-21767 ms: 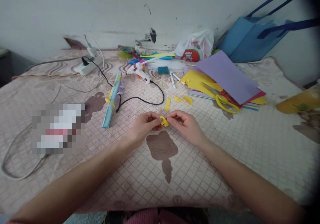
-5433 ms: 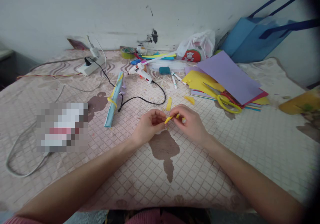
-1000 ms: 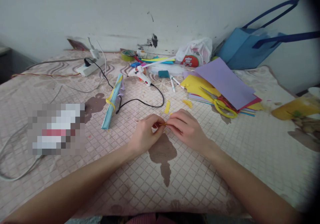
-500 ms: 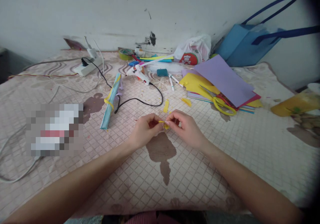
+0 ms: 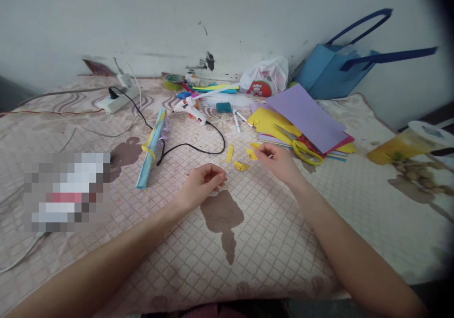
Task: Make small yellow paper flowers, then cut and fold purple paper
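My right hand [image 5: 278, 163] is closed at its fingertips on a crumpled yellow paper piece [image 5: 252, 154], on the tablecloth just left of the scissors. My left hand [image 5: 204, 181] rests near the middle with its fingers curled and thumb close to the fingertips; nothing shows in it. Between the hands lies a small folded yellow paper piece [image 5: 241, 166], touched by neither. A short flat yellow paper strip [image 5: 230, 153] lies just behind it. Tiny yellow scraps show by my left fingertips.
Yellow-handled scissors [image 5: 307, 151] lie on coloured paper sheets [image 5: 308, 117]. A white glue gun [image 5: 191, 110] trails a black cord. Left is a rolled blue paper tube [image 5: 151, 150]; beyond it, a power strip [image 5: 118, 99]. A drink cup [image 5: 393, 145] stands right, near a blue bag [image 5: 333, 72].
My hands have parted. The folded yellow piece they held together now lies on the cloth. My right hand has moved right and forward to another yellow piece. The view has turned slightly right.
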The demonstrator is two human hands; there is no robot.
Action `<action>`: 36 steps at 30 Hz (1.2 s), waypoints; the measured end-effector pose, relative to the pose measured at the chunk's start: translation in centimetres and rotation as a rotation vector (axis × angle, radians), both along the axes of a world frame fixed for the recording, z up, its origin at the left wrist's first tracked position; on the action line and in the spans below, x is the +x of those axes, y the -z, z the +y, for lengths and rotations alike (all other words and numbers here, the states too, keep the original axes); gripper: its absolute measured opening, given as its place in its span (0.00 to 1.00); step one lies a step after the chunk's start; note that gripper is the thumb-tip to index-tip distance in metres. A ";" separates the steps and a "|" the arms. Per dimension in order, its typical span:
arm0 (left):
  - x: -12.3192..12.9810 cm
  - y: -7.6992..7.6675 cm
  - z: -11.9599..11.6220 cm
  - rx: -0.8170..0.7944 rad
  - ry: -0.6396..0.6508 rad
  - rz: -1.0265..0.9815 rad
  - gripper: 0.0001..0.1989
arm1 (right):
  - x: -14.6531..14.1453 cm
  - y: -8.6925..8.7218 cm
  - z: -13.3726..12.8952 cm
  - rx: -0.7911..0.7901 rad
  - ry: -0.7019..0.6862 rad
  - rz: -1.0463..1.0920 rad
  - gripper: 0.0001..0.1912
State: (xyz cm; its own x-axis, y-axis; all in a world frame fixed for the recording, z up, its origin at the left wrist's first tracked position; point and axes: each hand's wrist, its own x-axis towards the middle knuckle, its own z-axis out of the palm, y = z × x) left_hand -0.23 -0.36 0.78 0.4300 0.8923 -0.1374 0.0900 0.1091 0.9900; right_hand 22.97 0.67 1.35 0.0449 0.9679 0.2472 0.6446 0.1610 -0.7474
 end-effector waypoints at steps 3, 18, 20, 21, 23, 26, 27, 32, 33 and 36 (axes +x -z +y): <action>0.0 0.0 0.0 0.026 0.022 0.026 0.09 | 0.3 0.7 0.5 -0.094 -0.097 -0.056 0.07; -0.2 0.5 0.1 0.101 0.097 0.105 0.10 | -1.0 1.2 0.2 -0.085 -0.135 -0.054 0.07; -0.2 0.5 0.0 0.109 0.101 0.106 0.10 | -0.8 1.1 0.3 -0.075 -0.139 -0.049 0.07; -0.2 0.4 0.0 0.111 0.102 0.104 0.10 | -0.7 1.0 0.3 -0.074 -0.147 -0.044 0.07; -0.2 0.4 -0.1 0.106 0.097 0.092 0.10 | -0.8 0.9 0.2 -0.078 -0.187 -0.050 0.06; -0.3 0.4 0.0 0.083 0.063 0.046 0.10 | -1.5 1.0 -0.2 -0.027 -0.242 -0.138 0.06; -0.3 0.3 0.1 0.076 0.046 0.028 0.09 | -1.8 1.1 -0.4 0.001 -0.249 -0.177 0.06; -0.6 0.0 0.9 0.079 -0.059 0.025 0.09 | -2.6 1.5 -0.8 0.054 -0.227 -0.239 0.07; -0.7 -0.1 1.0 0.093 -0.070 0.035 0.09 | -2.5 1.5 -0.7 0.050 -0.217 -0.232 0.07; -1.0 -0.3 0.8 0.132 0.004 0.066 0.09 | -1.3 1.3 0.7 0.043 -0.168 -0.219 0.07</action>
